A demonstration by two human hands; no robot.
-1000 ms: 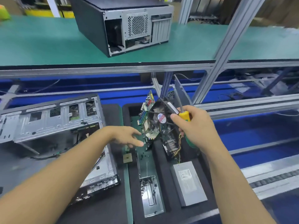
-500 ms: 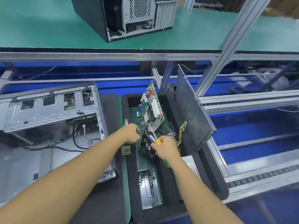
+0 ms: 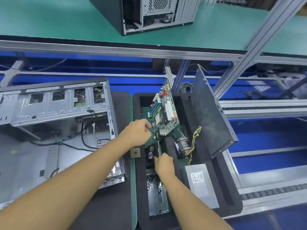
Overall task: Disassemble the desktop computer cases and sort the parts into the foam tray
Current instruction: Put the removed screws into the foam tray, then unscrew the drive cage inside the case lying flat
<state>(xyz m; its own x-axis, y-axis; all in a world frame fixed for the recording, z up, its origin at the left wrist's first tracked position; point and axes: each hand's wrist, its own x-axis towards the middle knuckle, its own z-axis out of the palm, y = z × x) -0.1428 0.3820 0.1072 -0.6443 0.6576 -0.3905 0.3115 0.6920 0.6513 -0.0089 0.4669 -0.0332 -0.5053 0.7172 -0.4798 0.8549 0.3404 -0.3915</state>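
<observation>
Clenching the right hand (image 3: 163, 166) round a screwdriver (image 3: 159, 157) just right of the fan (image 3: 150, 156) in the foam tray (image 3: 141, 188), nearer it than the slack, empty left hand (image 3: 136, 133) hovering farther off.

Matt blk foam tray (image 3: 176, 147); bare metal case (image 3: 54, 105).

The light is bright and even and seems to come from above. The open metal case (image 3: 54, 105) shines pale where light hits it. Shadows are soft and small. The tall post (image 3: 265, 30) on the right leans. The bottom corners look smeary and blurry.
</observation>
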